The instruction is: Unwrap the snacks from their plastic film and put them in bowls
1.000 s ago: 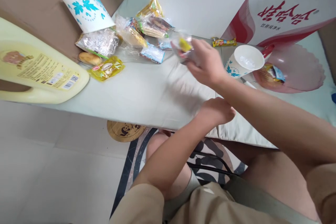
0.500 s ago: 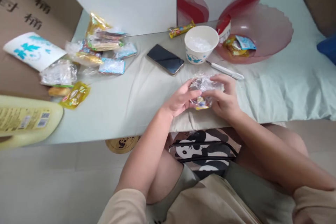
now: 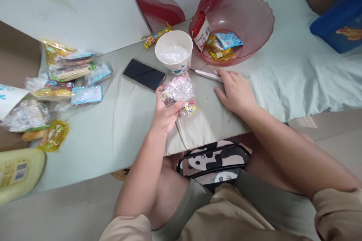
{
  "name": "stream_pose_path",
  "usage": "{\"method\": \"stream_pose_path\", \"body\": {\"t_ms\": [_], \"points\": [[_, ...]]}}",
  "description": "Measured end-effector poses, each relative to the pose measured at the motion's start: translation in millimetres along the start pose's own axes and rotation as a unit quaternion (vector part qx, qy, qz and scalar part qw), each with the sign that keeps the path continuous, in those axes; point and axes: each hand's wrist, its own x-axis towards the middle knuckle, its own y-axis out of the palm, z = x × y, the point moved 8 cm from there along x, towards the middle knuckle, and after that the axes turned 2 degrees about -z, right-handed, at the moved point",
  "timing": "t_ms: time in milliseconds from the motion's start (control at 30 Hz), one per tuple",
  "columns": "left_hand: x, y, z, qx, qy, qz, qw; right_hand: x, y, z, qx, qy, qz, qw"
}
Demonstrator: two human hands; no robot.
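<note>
My left hand (image 3: pixel 166 115) grips a clear-wrapped snack packet (image 3: pixel 181 92) with yellow and red print; its contents are blurred by the shiny film. On the cloth, a slim white-handled knife (image 3: pixel 207 75) lies between the paper cup and my right hand (image 3: pixel 236 92). The fingertips of that hand touch the handle's near end, and the thumb stands apart from it. Behind the packet, a white paper cup (image 3: pixel 177 69) contains crumpled clear plastic. A black phone (image 3: pixel 144 74) lies left of the cup.
A pink ribbed bowl (image 3: pixel 256 26) with several packets stands behind the knife. A yellow snack stick (image 3: pixel 157 35) lies by the carton (image 3: pixel 181 5). Several wrapped snacks (image 3: pixel 70 71) are piled at left, near a pale yellow bottle (image 3: pixel 21 173). A blue container (image 3: pixel 339 22) stands right.
My right hand has let go of the wrapped packet and moved to the knife handle. My left hand keeps the packet alone. The camera view has turned to the right.
</note>
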Motion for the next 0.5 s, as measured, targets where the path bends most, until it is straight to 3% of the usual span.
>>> {"method": "stream_pose_path", "body": {"t_ms": [167, 267, 333, 433, 500], "points": [[-2, -9, -8, -0.022, 0.019, -0.018, 0.999, -4, -2, 1, 0.033, 0.017, 0.011, 0.999], [0, -13, -10, -0.044, 0.03, -0.02, 0.998, -10, -3, 3, 0.178, 0.075, 0.021, 0.981], [1, -18, -9, -0.063, 0.04, -0.026, 0.997, -17, 5, 8, 0.336, 0.122, 0.058, 0.932], [2, -26, -6, -0.073, 0.06, -0.032, 0.995, -28, 17, 27, 0.533, 0.152, 0.127, 0.823], [3, -30, -3, -0.058, 0.08, -0.034, 0.994, -33, 18, 43, 0.571, 0.125, 0.164, 0.794]]}}
